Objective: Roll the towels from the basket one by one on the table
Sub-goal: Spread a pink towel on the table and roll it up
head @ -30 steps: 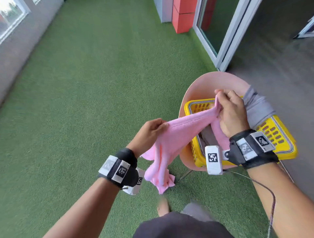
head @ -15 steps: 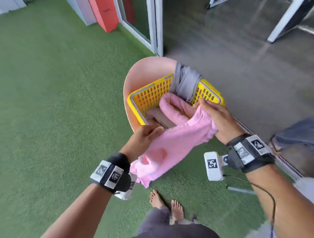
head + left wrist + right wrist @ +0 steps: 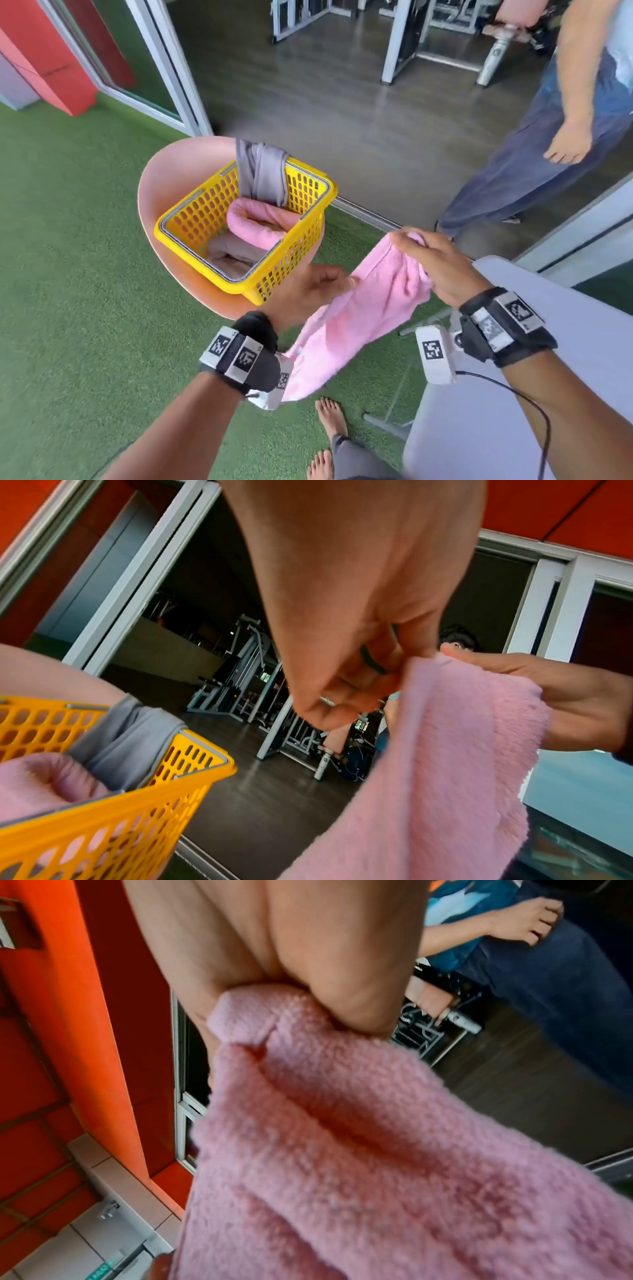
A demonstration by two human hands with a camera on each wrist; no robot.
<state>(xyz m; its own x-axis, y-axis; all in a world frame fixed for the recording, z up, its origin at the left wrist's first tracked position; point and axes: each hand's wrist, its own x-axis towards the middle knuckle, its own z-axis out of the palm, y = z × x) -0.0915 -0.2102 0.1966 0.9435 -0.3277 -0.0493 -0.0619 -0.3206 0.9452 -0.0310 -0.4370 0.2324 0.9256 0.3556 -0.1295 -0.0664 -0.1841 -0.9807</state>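
Observation:
A pink towel point(image 3: 359, 315) hangs in the air between my two hands, right of the yellow basket point(image 3: 191, 236). My right hand point(image 3: 435, 263) grips its upper corner point(image 3: 246, 1015). My left hand point(image 3: 315, 287) pinches the towel's left edge point(image 3: 421, 669) with curled fingers. The basket sits on a pink chair point(image 3: 154, 192) and holds another pink towel point(image 3: 253, 219) and a beige one point(image 3: 233, 257). A grey towel point(image 3: 262, 171) drapes over its far rim. The white table point(image 3: 582, 325) lies under my right forearm.
A second person point(image 3: 561, 137) in blue trousers stands at the right on the dark indoor floor. Green artificial turf covers the ground around the chair. My bare feet point(image 3: 329, 421) are beside the table leg. A sliding door frame point(image 3: 164, 68) stands behind the chair.
I have turned right, away from the basket toward the table. Both hands carried the pink towel out of the basket and to the right, and it now hangs clear of it.

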